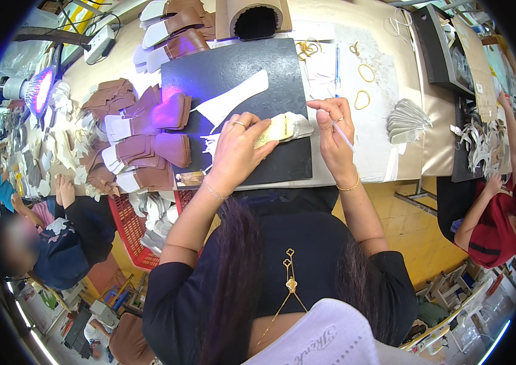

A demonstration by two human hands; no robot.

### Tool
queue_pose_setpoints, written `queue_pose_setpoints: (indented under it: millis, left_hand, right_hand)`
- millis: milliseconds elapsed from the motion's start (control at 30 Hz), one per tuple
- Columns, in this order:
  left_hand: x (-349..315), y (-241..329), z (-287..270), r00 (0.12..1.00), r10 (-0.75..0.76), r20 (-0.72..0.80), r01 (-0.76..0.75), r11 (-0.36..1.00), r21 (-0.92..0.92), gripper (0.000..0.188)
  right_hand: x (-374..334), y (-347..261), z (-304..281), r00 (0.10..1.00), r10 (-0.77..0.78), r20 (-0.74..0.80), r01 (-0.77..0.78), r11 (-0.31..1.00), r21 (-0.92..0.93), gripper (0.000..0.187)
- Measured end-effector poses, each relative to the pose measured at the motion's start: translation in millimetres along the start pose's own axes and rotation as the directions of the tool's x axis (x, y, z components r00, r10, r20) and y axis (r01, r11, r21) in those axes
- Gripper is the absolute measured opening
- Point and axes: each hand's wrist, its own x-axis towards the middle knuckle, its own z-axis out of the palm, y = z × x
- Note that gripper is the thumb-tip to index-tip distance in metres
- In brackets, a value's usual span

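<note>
My left hand (233, 149) lies over the black mat (294, 67), its fingers closed on a pale yellow bundle (279, 128) with a whitish end. Loose white scraps show beside that hand's knuckles. To the right, my right hand (335, 143) is raised near the bundle's end, apart from it. Its curled fingers hold a thin white stick (344, 137), whose kind I cannot make out. Flat on the mat, beyond my left hand, is a long white cut piece (233, 99), widest at its far right end.
Stacks of brown and white cut pieces (148, 152) crowd the left, near a glowing lamp (40, 91). Rubber bands (362, 99) and a blue pen (337, 67) lie on the right, before a fanned grey stack (408, 121). A red basket (133, 234) stands below the table edge. People sit at both sides.
</note>
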Motion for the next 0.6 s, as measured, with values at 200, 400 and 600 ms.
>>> queue_pose_setpoints:
  millis: [200, 400, 600]
  left_hand:
    - [0, -2, 2, 1.0, 0.007, 0.007, -0.007, 1.0, 0.013, 0.039]
    - [0, -1, 3, 1.0, 0.013, 0.016, -0.014, 0.999, 0.036, 0.037]
    - [-1, 3, 6, 0.998, 0.061, 0.019, -0.063, 0.982, 0.175, 0.038]
  right_hand:
    - [-2, 4, 0, 0.999, 0.001, -0.038, -0.002, 1.0, -0.009, 0.025]
    - [0, 8, -1, 0.992, 0.107, 0.073, -0.115, 0.988, 0.106, 0.026]
    - [19, 5, -5, 0.887, 0.142, 0.44, -0.116, 0.99, -0.086, 0.022]
